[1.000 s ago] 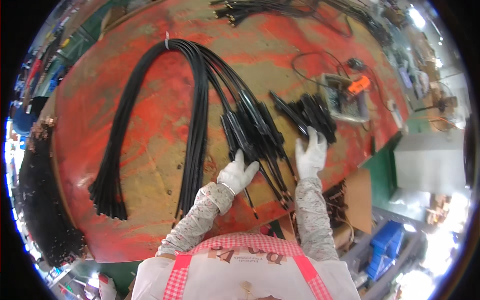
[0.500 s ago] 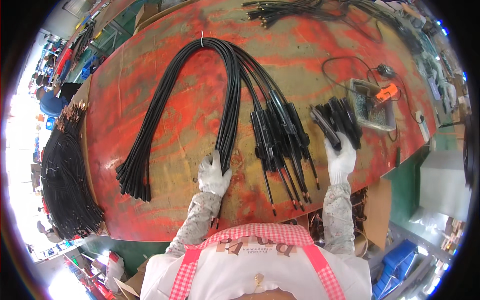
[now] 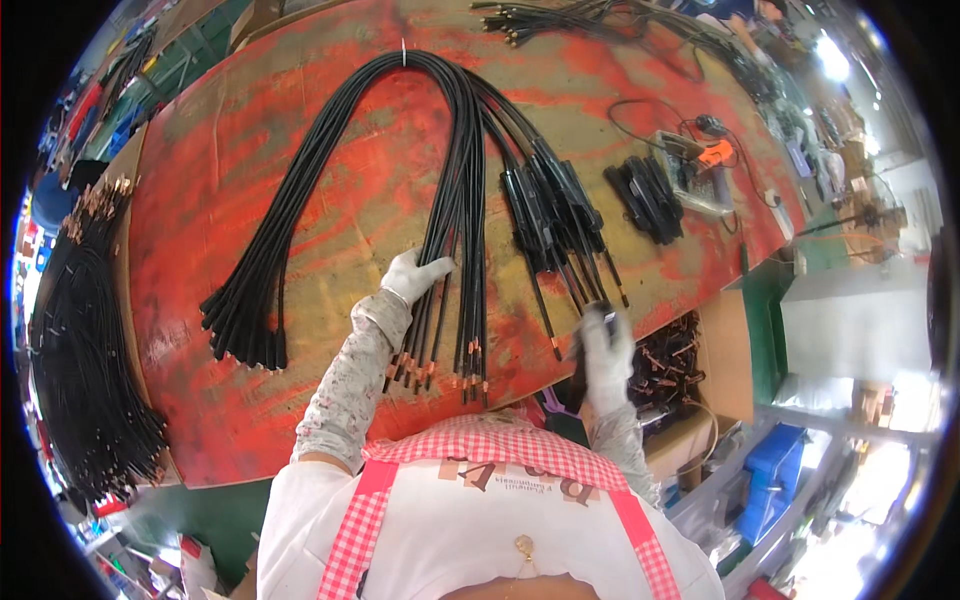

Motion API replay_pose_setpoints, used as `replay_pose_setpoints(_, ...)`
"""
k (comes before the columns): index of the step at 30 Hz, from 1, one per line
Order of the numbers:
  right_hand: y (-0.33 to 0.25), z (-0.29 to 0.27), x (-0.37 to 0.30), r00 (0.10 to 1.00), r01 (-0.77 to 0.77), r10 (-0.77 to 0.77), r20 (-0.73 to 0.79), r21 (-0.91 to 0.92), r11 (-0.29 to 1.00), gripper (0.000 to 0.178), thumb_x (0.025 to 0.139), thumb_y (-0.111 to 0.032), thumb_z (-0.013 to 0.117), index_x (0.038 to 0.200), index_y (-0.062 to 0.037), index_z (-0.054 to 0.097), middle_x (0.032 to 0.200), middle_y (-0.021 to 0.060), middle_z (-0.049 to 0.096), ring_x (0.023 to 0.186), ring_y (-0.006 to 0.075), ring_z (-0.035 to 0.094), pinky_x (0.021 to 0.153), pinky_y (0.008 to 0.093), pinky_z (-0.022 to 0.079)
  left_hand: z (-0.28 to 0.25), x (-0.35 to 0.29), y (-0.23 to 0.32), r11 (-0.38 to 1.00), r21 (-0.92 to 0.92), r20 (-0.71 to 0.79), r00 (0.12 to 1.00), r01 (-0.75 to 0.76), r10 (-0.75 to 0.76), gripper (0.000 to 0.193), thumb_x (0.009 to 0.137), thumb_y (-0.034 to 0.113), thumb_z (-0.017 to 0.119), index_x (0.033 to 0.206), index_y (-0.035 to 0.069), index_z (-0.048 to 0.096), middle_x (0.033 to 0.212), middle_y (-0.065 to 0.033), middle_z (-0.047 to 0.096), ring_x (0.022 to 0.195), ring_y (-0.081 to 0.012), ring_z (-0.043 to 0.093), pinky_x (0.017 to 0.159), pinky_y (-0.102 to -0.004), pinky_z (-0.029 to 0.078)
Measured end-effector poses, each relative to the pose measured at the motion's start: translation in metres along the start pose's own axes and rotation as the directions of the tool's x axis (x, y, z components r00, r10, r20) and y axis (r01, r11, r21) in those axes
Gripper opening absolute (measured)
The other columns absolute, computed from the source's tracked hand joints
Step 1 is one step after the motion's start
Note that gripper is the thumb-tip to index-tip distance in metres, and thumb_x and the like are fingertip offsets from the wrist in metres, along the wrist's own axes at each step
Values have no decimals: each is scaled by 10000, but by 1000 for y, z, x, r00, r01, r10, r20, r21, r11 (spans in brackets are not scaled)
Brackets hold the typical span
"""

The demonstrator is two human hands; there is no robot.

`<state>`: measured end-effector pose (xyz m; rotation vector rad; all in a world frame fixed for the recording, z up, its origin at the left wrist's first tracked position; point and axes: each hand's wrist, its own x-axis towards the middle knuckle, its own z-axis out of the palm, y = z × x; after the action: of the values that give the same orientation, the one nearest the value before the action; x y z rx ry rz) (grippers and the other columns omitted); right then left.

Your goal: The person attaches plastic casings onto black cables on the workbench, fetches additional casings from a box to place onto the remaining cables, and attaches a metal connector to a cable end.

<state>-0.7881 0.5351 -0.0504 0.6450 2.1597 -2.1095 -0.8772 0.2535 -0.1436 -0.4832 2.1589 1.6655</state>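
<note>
A long bundle of black cables (image 3: pixel 330 150) lies bent in an arch on the table, a white tie at its top. My gloved left hand (image 3: pixel 412 277) grips some cables at the arch's right leg, thumb across them. Below it their bare copper-coloured ends fan apart. At the table's front edge my gloved right hand (image 3: pixel 608 358), smeared by motion, is closed round a black plastic piece (image 3: pixel 578 366), mostly hidden by the glove. Between the hands, several cables carry similar long black pieces (image 3: pixel 540 215). More loose black pieces (image 3: pixel 645 198) lie side by side farther right.
A grey bin of small metal parts (image 3: pixel 705 190) stands at the right with an orange-handled tool (image 3: pixel 715 153) and its cord. More cables (image 3: pixel 560 20) lie at the far edge. A large cable stack (image 3: pixel 85 340) is left of the red, worn table (image 3: pixel 190 250). Below right sits a cardboard box (image 3: pixel 725 350).
My right hand has moved from the loose black pieces toward me, bringing one piece. My left hand has shifted slightly up, and the cable ends below it now show spread out. The view has shifted.
</note>
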Motion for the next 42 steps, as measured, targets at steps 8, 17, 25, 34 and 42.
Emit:
replay_pose_setpoints(8, 66, 32, -79, 879, 90, 215, 426, -591, 802, 575, 827, -519, 621, 1211, -94, 570, 1101, 181, 659, 1056, 329, 627, 904, 388, 477, 63, -46, -6, 532, 767, 190, 918, -360, 347, 554, 737, 393, 692, 1130, 41, 523, 1043, -199, 597, 1010, -365, 592, 868, -446, 489)
replay_pose_setpoints(17, 54, 16, -47, 958, 11, 157, 240, -578, 816, 614, 790, -540, 638, 1172, -62, 595, 1049, 177, 670, 983, 305, 650, 842, 385, 494, 99, -60, 4, 580, 713, 374, 914, -394, 161, 468, 775, 343, 657, 1128, 57, 543, 1120, -199, 595, 1010, -379, 600, 864, -468, 487)
replay_pose_setpoints(25, 82, 32, 26, 979, -30, 138, 153, -559, 829, 605, 724, -442, 672, 1160, -32, 584, 860, 169, 690, 716, 258, 687, 683, 363, 531, 88, -60, -53, 842, 464, -83, 933, -274, 350, 602, 801, 339, 655, 1294, 35, 490, 1294, -250, 478, 1099, -409, 559, 924, -430, 473)
replay_pose_setpoints(34, 66, 33, 73, 667, -458, 448, 595, -148, 877, 224, 794, -217, 677, 890, -17, 644, 691, 25, 610, 582, 118, 582, 525, 268, 457, 100, -31, 9, 966, 142, 42, 974, 217, -225, 690, 733, 434, 701, 1175, -74, 554, 979, -181, 667, 906, -235, 658, 771, -317, 530)
replay_pose_setpoints(42, 73, 19, 63, 547, -647, 428, 719, 38, 762, 277, 818, -261, 676, 982, -46, 614, 772, -1, 606, 598, 75, 565, 526, 228, 474, 91, -30, 3, 673, -583, 468, 865, 456, -181, 363, 898, 323, 633, 1093, 17, 627, 896, -77, 670, 814, -170, 663, 724, -307, 555)
